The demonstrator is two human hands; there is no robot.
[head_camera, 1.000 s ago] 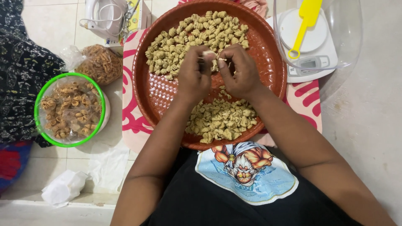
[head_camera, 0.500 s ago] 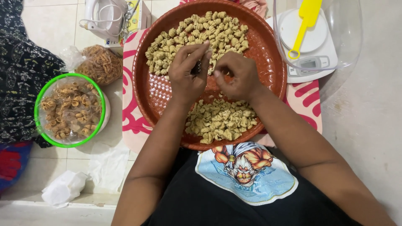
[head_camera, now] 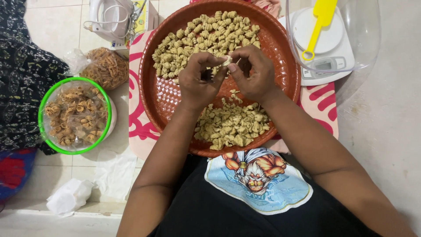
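While both hands meet over the middle of a large round reddish-brown tray, they pinch one small pale piece of dough between them. The left hand has its thumb and forefinger closed on the near-left edge of the piece; the right hand has its fingertips closed on the other side, so the piece is held in the air just above the tray, not resting on it. Half a second earlier the left hand's fingers were lifted higher and spread, with the right hand curled a little apart from it; now the two have drawn together and both grip the same piece, which suggests the shaping of this piece is under way rather than finished. On the far half of the tray lies a heap of ridged, curled dough shells, already shaped. On the near half, just below the hands, lies a looser heap of flat, plain dough bits. To the left of the tray, on the tiled floor, stands a green-rimmed clear tub holding browned, fried shells, and beyond it a clear bag of thin orange-brown fried snacks. A white hand mixer sits past the tray's far-left edge. To the right of the tray is a white kitchen scale under a clear bowl, with a yellow spatula lying across it. Crumpled white tissue lies well to the near left.
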